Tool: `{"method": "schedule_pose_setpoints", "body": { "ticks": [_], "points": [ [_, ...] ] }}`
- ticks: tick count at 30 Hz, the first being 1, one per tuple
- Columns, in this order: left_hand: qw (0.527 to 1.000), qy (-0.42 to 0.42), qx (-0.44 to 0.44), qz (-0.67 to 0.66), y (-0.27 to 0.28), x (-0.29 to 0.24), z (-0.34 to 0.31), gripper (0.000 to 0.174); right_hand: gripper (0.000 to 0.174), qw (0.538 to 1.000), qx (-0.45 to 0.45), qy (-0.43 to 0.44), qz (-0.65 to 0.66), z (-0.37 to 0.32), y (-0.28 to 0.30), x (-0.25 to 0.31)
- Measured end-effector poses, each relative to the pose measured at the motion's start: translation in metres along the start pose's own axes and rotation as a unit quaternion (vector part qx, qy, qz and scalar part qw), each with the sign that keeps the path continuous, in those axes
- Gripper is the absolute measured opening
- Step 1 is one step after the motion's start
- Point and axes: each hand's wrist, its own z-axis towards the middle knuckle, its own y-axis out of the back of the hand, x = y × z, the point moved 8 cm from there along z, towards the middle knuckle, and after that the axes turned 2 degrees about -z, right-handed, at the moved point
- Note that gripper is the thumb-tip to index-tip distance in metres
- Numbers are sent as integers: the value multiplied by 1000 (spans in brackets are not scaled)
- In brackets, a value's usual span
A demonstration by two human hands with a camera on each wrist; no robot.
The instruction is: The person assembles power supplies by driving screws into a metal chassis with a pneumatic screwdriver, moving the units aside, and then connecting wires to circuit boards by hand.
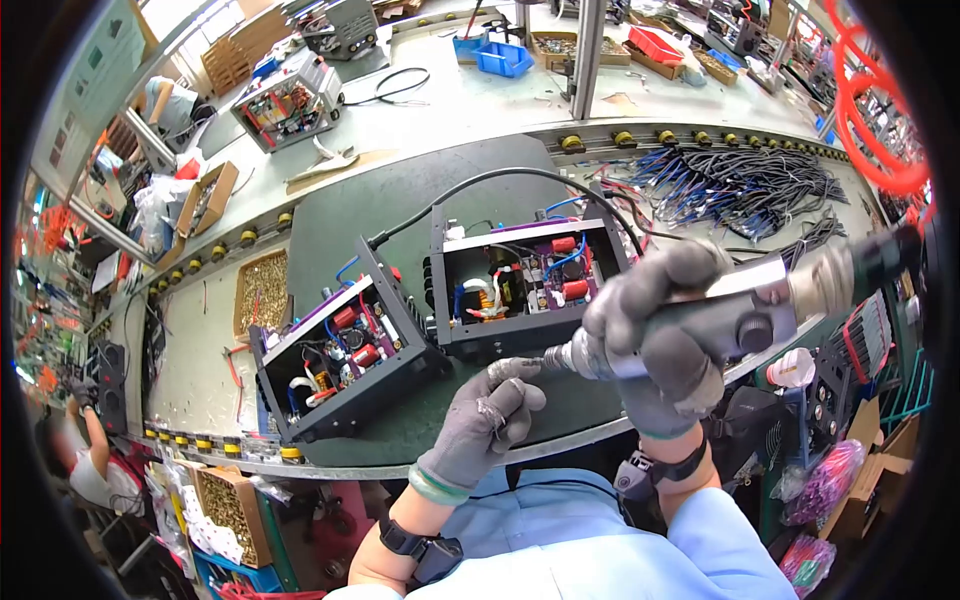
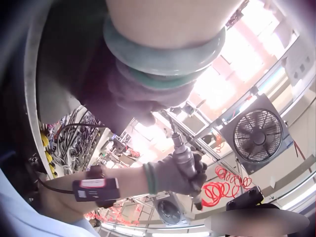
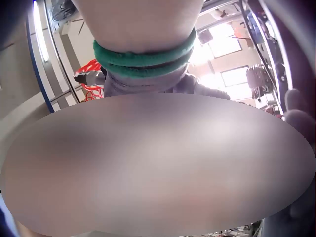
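Note:
My gloved right hand (image 1: pixel 665 330) grips a silver air screwdriver (image 1: pixel 745 315), held level above the bench's front edge. Its bit points left toward my gloved left hand (image 1: pixel 490 415), whose fingers are curled, with thumb and forefinger pinching at the bit's tip; any small part there is hidden. In the left wrist view the driver bit (image 2: pixel 170 118) reaches up to the left fingers. Behind the hands stand two open black equipment cases, the right case (image 1: pixel 530 275) and the tilted left case (image 1: pixel 345 355), with red capacitors and wiring inside. A blur covers most of the right wrist view.
A black cable (image 1: pixel 500 172) arches over the cases. Bundled wires (image 1: pixel 740 185) lie at the back right. A box of small brass-coloured parts (image 1: pixel 263 295) sits left of the cases. A red coiled hose (image 1: pixel 865 110) hangs at the right. Roller rails (image 1: pixel 620 140) run behind.

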Motion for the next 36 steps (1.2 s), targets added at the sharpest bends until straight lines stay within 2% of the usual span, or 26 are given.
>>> {"method": "schedule_pose_setpoints", "body": {
  "ticks": [2,4,5,10,12,13,15,16,18,20,21,22,23,26,27,28,29,30,31,32,34,36],
  "points": [
    [1000,17,-14,8,4,6,-1,29,60,999,-30,-13,13,-11,5,-4],
    [998,-11,39,-38,5,8,1,32,58,999,-19,-23,45,-16,7,-10],
    [998,-21,31,-42,7,7,2,33,61,992,-1,-73,105,-20,5,-12],
    [999,-39,-16,-13,8,1,-3,30,57,997,-44,-34,52,-22,0,-13],
    [990,-22,48,-128,-3,4,-4,29,57,998,-44,-11,32,-23,0,-10],
    [990,-22,50,-127,-4,5,-3,29,57,998,-44,-9,31,-24,1,-9],
    [977,7,51,-206,-6,8,1,27,61,996,2,-27,86,-24,-3,-7],
    [977,6,54,-204,-7,8,1,27,61,996,4,-24,86,-19,1,-10],
    [984,-8,85,-159,-12,5,0,25,57,967,207,26,149,-7,-17,-7],
    [987,-25,103,-123,-19,4,-2,29,53,965,219,18,145,-14,-23,-1],
    [990,-107,60,-63,-19,-5,-3,31,53,994,44,22,99,-17,-10,2],
    [982,-188,16,-4,-18,-16,-8,34,52,990,-131,25,50,-28,6,5],
    [977,-212,10,7,-19,-19,-9,38,50,979,-201,10,41,-36,10,4],
    [982,-176,-37,64,-33,-27,-13,41,49,981,-190,28,18,-30,16,7],
    [993,-112,-7,36,-16,-21,-8,35,48,982,-187,1,23,-27,17,7],
    [993,-112,-7,37,0,-23,-1,35,48,982,-187,2,23,-23,19,13],
    [928,-272,-69,246,13,-51,-3,34,48,986,-166,10,20,-16,20,21],
    [790,-412,-124,436,8,-76,-14,34,47,989,-146,19,18,-10,21,28],
    [745,-340,-204,536,-3,-101,-25,21,48,987,-156,46,6,-7,26,36],
    [575,-428,-233,658,-22,-120,-32,17,48,986,-158,47,5,-6,28,37],
    [503,-429,-200,723,-35,-129,-12,18,48,984,-156,90,-16,-3,31,46],
    [491,-445,-177,728,-46,-127,11,16,48,984,-146,93,-33,0,28,50]
  ]
}}
